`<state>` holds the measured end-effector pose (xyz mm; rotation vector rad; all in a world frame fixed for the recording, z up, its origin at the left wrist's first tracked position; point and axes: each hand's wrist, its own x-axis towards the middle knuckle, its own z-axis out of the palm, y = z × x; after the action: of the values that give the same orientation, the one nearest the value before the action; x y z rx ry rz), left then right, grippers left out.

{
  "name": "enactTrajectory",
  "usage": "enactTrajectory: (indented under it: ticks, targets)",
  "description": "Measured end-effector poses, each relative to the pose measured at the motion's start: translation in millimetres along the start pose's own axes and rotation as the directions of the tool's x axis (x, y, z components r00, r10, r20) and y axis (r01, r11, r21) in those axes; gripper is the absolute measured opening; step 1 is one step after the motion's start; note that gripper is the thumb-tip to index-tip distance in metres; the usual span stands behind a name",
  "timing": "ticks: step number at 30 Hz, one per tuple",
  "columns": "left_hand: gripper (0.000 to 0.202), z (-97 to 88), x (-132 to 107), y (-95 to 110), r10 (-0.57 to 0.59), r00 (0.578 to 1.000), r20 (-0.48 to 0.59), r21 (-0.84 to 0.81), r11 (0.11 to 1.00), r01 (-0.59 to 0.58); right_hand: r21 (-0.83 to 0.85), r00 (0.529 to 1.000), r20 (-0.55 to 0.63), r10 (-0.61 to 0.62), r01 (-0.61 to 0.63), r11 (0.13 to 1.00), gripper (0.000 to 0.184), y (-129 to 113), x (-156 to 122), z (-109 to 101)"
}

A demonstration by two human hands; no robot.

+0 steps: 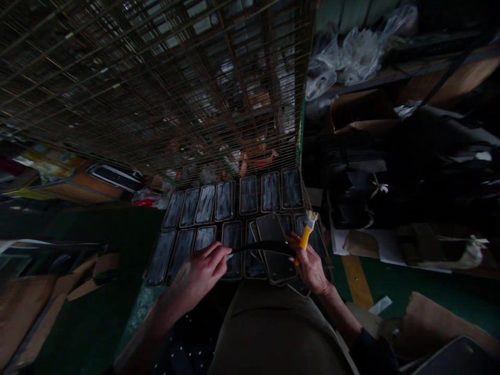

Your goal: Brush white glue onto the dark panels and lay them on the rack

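Two rows of panels: dark, rectangular panels, round-cornered and streaked with whitish marks, lie side by side across the work surface.
Work surface: a low, dark support, mostly hidden beneath the panels, just in front of the person's lap.
Loose panels: a few plainer dark plates overlap at a slant on the near row, right of its middle.
Strip in hand: a thin dark strip spans the space between the hands above the near row, bowed upward at its middle; it may be a panel seen edge-on.
Left hand: the left hand pinches the strip's left end between thumb and curled fingers.
Right hand: the right hand is closed about a yellow-handled brush, bristles up, with its fingers at the strip's right end; how firmly they grip the strip I cannot tell.
Overhead mesh: tilted layers of wire mesh fill the upper left, beyond the panels.
Right side: clear plastic bags on a shelf, an open cardboard box below, dark stacked goods nearer.
Floor: green floor with a yellow stripe; torn cardboard at lower right.
Light: dim, the edges blurred.
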<state>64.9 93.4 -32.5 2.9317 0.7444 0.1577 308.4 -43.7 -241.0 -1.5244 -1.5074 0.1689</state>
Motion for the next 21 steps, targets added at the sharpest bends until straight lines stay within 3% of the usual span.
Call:
enactTrajectory:
  ticks: [8, 15, 19, 21]
  targets:
    - [0.019, 9.1, -3, 7, 0.039, 0.999, -0.019, -0.003, 0.999, -0.039, 0.0, 1.0, -0.006, -0.02, 0.02, 1.0, 0.028, -5, 8, -14]
    - [0.021, 31.3, 0, 20, 0.04, 0.998, 0.056, -0.014, 0.999, -0.039, 0.045, 0.991, 0.041, -0.131, 0.129, 0.991, 0.029, -34, 29, 1]
    - [0.02, 57.6, 6, 20, -0.07, 0.988, 0.138, -0.179, 0.979, 0.095, 0.097, 0.974, 0.109, -0.2, 0.19, 0.977, 0.036, -49, 36, 16]
    - [0.018, 69.8, 8, 12, -0.167, 0.968, 0.185, -0.332, 0.917, 0.222, 0.099, 0.979, 0.112, -0.173, 0.163, 0.982, 0.041, -46, 34, 15]
